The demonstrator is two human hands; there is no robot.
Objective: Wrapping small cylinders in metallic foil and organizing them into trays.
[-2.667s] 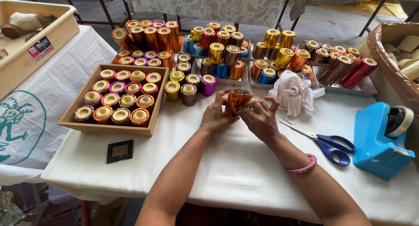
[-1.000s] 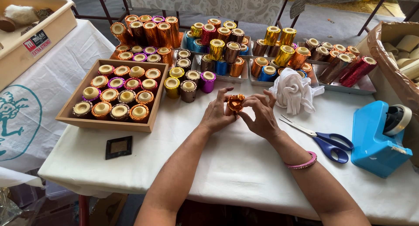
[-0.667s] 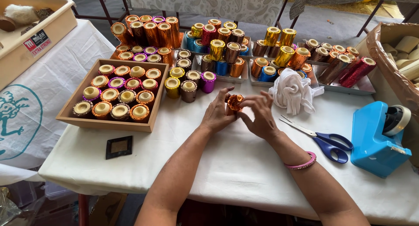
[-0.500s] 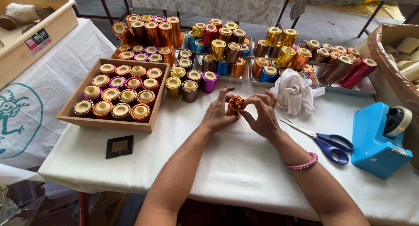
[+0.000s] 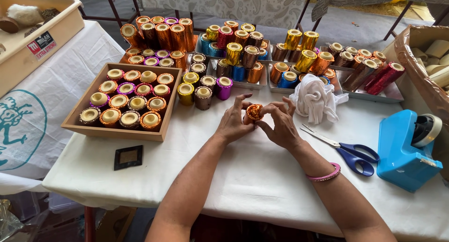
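2 hands pinching 1 small roll wrapped in crinkled orange foil (image 5: 254,113) above the white tablecloth (image 5: 243,172): left hand (image 5: 235,122) with fingers curled on its left side, right hand (image 5: 279,125) with thumb and fingertips closed on its right side. Just right of them, crumpled white cloth (image 5: 314,98); further right, blue-handled scissors (image 5: 348,151) and blue tape dispenser (image 5: 404,148). Left, wooden tray (image 5: 119,131) filled with foil-wrapped rolls (image 5: 126,101); near its front corner, small black square (image 5: 128,157).
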